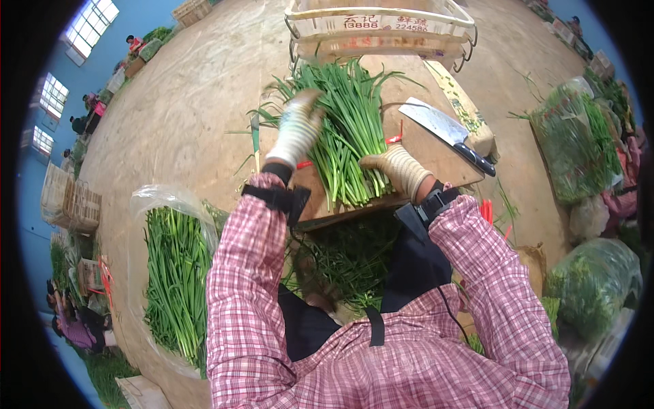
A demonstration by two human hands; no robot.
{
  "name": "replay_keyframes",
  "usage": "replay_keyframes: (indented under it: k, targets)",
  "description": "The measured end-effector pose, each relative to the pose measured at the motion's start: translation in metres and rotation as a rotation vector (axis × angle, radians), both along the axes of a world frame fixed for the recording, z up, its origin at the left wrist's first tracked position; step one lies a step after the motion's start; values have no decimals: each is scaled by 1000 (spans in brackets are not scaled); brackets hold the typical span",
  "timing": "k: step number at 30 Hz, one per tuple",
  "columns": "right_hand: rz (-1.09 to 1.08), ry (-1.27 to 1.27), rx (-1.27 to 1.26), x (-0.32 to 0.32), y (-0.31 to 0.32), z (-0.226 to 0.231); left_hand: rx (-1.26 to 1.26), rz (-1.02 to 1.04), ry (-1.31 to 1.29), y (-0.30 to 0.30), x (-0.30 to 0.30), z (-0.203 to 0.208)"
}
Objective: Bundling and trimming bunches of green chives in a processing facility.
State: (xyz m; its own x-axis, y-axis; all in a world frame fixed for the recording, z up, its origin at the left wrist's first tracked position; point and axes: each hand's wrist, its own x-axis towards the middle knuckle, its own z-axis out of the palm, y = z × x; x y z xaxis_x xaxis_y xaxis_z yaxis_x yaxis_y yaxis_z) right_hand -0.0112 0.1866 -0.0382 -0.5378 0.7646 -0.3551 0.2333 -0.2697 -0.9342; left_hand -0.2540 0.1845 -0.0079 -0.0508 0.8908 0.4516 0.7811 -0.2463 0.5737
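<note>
A bunch of long flat-leaved greens, like garlic chives (pixel 351 116), lies on a wooden board (pixel 436 160), its pale stem ends toward me. My left hand (pixel 298 126), in a white knit glove, is over the left side of the leaves; motion smears its fingers. My right hand (pixel 402 169), in a striped cream glove, is closed against the lower right side of the stems. Bits of a red strip (pixel 394 139) show at both sides of the bunch; its middle is hidden. Right of the greens lies a cleaver (pixel 446 129) with a black handle.
White plastic crates (pixel 381 27) stand beyond the board. A green-handled tool (pixel 255 140) lies at its left edge. Left of me, an open clear bag (pixel 174 273) holds more greens. Bagged vegetables (pixel 575 143) line the right. Cut leaves lie below the board.
</note>
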Motion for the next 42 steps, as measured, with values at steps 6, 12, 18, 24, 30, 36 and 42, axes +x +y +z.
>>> replay_keyframes:
  k: [6, 12, 18, 24, 30, 36, 42]
  targets:
    - [226, 52, 570, 19, 15, -3, -134, -373, 418, 1, 80, -16]
    - [6, -195, 139, 66, 18, 42, -40, -304, 629, -6, 79, -26]
    - [222, -350, 698, 43, 14, -2, -145, -335, 685, -3, 91, -21]
    - [191, -457, 826, 35, 11, 0, -83, -310, 745, -6, 85, -24]
    - [210, -361, 765, 19, 18, -9, -111, -85, 697, -38, 79, -3]
    - [146, -632, 816, 46, 32, 3, 36, 70, 376, -131, 87, 56]
    - [352, 95, 1125, -72, -55, 69, 117, 438, 90, -339, 64, 94]
